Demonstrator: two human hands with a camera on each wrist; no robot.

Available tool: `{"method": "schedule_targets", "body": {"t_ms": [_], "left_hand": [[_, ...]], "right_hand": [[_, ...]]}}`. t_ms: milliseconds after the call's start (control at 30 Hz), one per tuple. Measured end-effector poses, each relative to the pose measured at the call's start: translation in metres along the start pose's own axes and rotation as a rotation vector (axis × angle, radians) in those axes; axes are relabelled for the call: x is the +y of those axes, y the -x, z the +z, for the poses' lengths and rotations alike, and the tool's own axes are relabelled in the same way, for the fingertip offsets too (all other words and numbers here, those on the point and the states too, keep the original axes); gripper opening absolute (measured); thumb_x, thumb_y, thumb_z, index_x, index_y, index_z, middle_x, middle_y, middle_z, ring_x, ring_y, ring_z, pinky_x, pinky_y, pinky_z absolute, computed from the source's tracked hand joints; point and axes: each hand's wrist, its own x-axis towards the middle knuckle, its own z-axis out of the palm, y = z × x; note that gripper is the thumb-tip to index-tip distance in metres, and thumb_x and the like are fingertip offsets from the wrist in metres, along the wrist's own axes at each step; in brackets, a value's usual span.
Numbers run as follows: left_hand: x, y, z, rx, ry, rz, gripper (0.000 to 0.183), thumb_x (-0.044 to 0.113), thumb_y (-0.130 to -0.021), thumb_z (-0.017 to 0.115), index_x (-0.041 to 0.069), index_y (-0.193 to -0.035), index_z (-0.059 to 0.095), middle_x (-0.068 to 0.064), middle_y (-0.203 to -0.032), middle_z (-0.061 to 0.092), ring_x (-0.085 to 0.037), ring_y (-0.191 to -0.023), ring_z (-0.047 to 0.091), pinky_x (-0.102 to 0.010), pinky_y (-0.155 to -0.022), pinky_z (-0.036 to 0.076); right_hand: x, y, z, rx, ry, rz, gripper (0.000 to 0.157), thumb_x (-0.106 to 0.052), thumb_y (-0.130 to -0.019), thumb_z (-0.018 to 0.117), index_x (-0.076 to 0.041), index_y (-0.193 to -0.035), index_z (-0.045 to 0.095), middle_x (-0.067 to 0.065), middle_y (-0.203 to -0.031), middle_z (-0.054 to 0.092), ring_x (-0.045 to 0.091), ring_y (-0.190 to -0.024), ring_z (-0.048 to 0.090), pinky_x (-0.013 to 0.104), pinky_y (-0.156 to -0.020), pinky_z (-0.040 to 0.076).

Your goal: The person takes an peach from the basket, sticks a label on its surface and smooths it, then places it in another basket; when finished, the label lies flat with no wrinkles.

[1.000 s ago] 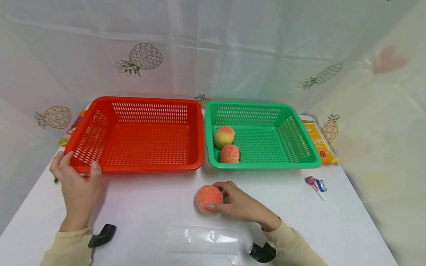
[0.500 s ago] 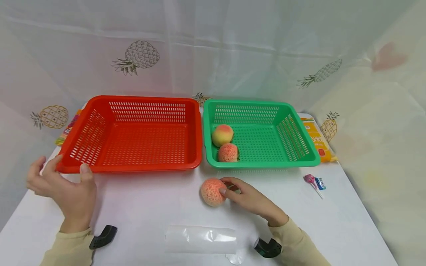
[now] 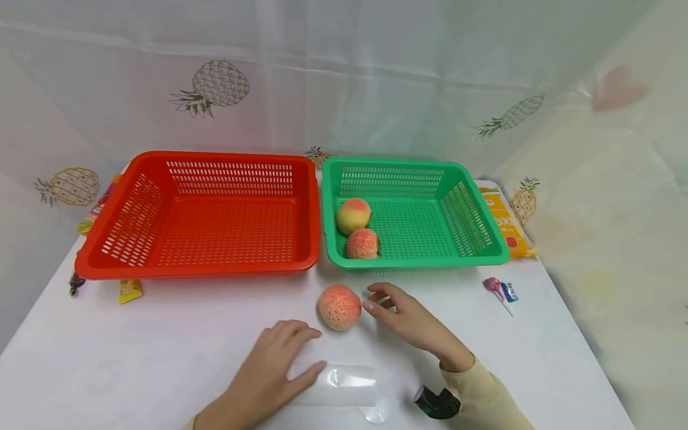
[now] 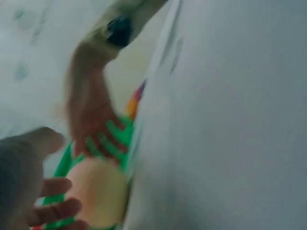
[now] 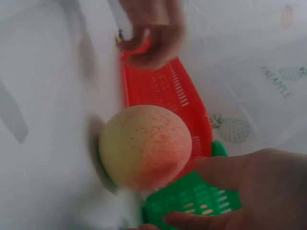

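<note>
A peach (image 3: 340,307) with a speckled pink side sits on the white table in front of the baskets. In the head view my right hand (image 3: 411,319) is just right of it, thumb and fingers loosely bent around nothing, a narrow gap from the fruit. My left hand (image 3: 274,370) is at the peach's lower left, fingers spread and holding nothing, partly over a shiny clear plastic strip (image 3: 346,385). The right wrist view shows the peach (image 5: 146,146) whole, between both hands. Two more peaches, one yellow-pink (image 3: 353,216) and one speckled (image 3: 363,243), lie in the green basket (image 3: 419,261).
The red basket (image 3: 199,273) stands left of the green one. A yellow packet (image 3: 507,224) is at the right edge. A lollipop (image 3: 497,286) and a small blue wrapper (image 3: 508,291) lie nearby. A small yellow packet (image 3: 129,290) pokes out before the red basket.
My left hand has let go of the red basket's corner and moved right toward the peach. My right hand has come away from the peach, which it was touching before.
</note>
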Motion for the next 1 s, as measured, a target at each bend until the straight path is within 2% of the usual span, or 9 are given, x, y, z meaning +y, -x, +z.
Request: {"method": "schedule_targets", "body": {"t_ms": [100,200,367,467,533,633,767,933,1000], "left_hand": [[0.013,0.005,0.020,-0.217,-0.043,-0.043,0.049,0.054,-0.078,0.056,0.019,-0.113,0.054,0.008,-0.104,0.048,-0.010,-0.097,0.044,-0.030,-0.074,0.035],[0.017,0.008,0.029,-0.328,-0.065,-0.077,0.053,0.056,-0.077,0.055,0.020,-0.115,0.052,0.007,-0.102,0.046,-0.011,-0.095,0.042,-0.030,-0.072,0.032],[0.013,0.009,0.030,-0.363,-0.056,-0.123,0.049,0.046,-0.073,0.065,0.020,-0.112,0.054,0.010,-0.093,0.044,-0.009,-0.087,0.040,-0.027,-0.071,0.030],[0.010,0.007,0.029,-0.386,-0.009,-0.159,0.045,0.041,-0.072,0.068,0.020,-0.110,0.056,0.011,-0.089,0.046,-0.007,-0.084,0.042,-0.025,-0.070,0.033],[0.009,0.006,0.026,-0.397,0.062,-0.198,0.042,0.037,-0.071,0.069,0.020,-0.107,0.058,0.011,-0.085,0.046,-0.005,-0.080,0.043,-0.023,-0.069,0.035],[0.005,0.005,0.021,-0.416,0.213,-0.290,0.031,0.032,-0.071,0.071,0.023,-0.099,0.059,0.013,-0.081,0.045,-0.002,-0.073,0.043,-0.019,-0.064,0.037],[-0.003,0.001,0.015,-0.428,0.405,-0.405,0.022,0.032,-0.072,0.071,0.028,-0.090,0.058,0.014,-0.077,0.046,-0.001,-0.071,0.044,-0.018,-0.063,0.039],[-0.013,-0.006,0.007,-0.502,0.544,-0.505,0.023,0.040,-0.075,0.066,0.027,-0.092,0.058,0.012,-0.084,0.057,-0.006,-0.073,0.050,-0.022,-0.061,0.042],[-0.015,-0.008,0.005,-0.522,0.582,-0.537,0.024,0.043,-0.076,0.064,0.028,-0.093,0.059,0.010,-0.087,0.061,-0.008,-0.075,0.053,-0.023,-0.060,0.043]], "right_hand": [[0.004,0.011,-0.002,0.011,0.085,-0.017,0.048,-0.050,-0.082,0.053,-0.016,-0.116,0.052,-0.004,-0.100,0.057,0.012,-0.089,0.053,0.029,-0.071,0.044],[0.007,0.023,-0.002,-0.032,0.165,-0.048,0.044,-0.050,-0.081,0.056,-0.014,-0.107,0.054,-0.006,-0.089,0.057,0.010,-0.081,0.053,0.026,-0.067,0.044],[0.013,0.045,0.009,-0.140,0.275,-0.125,0.047,-0.053,-0.074,0.061,-0.014,-0.098,0.054,-0.007,-0.083,0.051,0.008,-0.075,0.048,0.021,-0.065,0.041],[0.018,0.055,0.018,-0.163,0.296,-0.149,0.051,-0.056,-0.070,0.063,-0.016,-0.100,0.051,-0.008,-0.086,0.049,0.005,-0.077,0.047,0.020,-0.066,0.041],[0.020,0.060,0.023,-0.159,0.296,-0.156,0.053,-0.056,-0.068,0.064,-0.017,-0.102,0.050,-0.009,-0.088,0.048,0.004,-0.079,0.047,0.020,-0.068,0.042],[0.021,0.063,0.030,-0.143,0.282,-0.158,0.053,-0.054,-0.068,0.066,-0.018,-0.103,0.050,-0.009,-0.090,0.048,0.004,-0.081,0.047,0.020,-0.070,0.043],[0.023,0.064,0.036,-0.122,0.242,-0.170,0.046,-0.050,-0.071,0.065,-0.020,-0.103,0.051,-0.010,-0.091,0.049,0.004,-0.081,0.047,0.020,-0.070,0.044],[0.022,0.060,0.041,-0.062,0.119,-0.230,0.030,-0.038,-0.077,0.065,-0.020,-0.099,0.055,-0.007,-0.085,0.053,0.006,-0.075,0.050,0.018,-0.065,0.044],[0.021,0.058,0.044,-0.024,0.095,-0.264,0.032,-0.035,-0.077,0.066,-0.018,-0.101,0.055,-0.005,-0.084,0.053,0.008,-0.073,0.050,0.018,-0.063,0.044]]}}
